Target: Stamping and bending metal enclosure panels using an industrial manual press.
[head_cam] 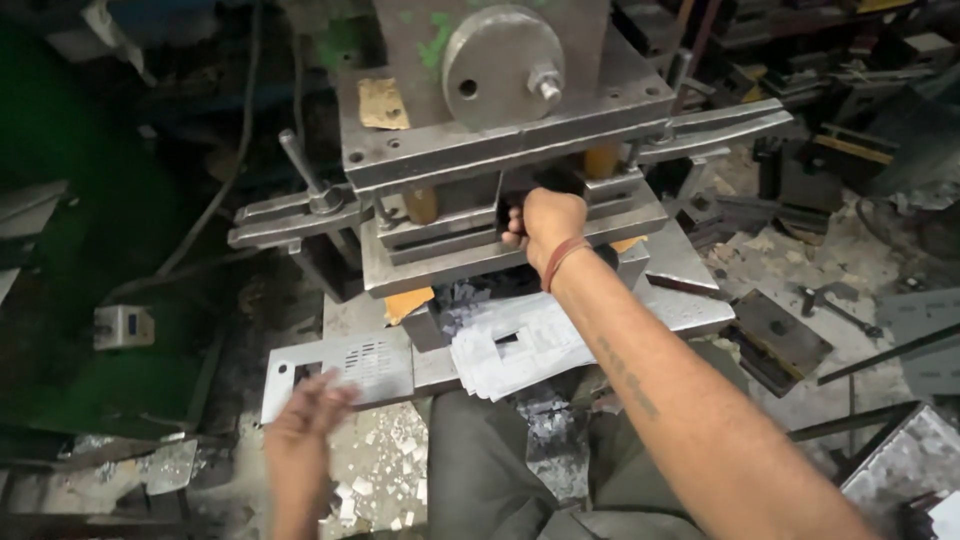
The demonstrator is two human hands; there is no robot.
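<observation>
Seemingly mid-feed: the right hand (541,226) reaches into the press die (500,235), fingers curled around a dark part inside, while the left hand (305,410), open and blurred, touches a perforated metal plate (345,368) beside stacked blanks (515,350). Next, careful withdrawal seems needed.

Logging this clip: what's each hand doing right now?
Left hand: open, on the perforated metal plate.
Right hand: reaching into the press; grip cannot be told.
</observation>
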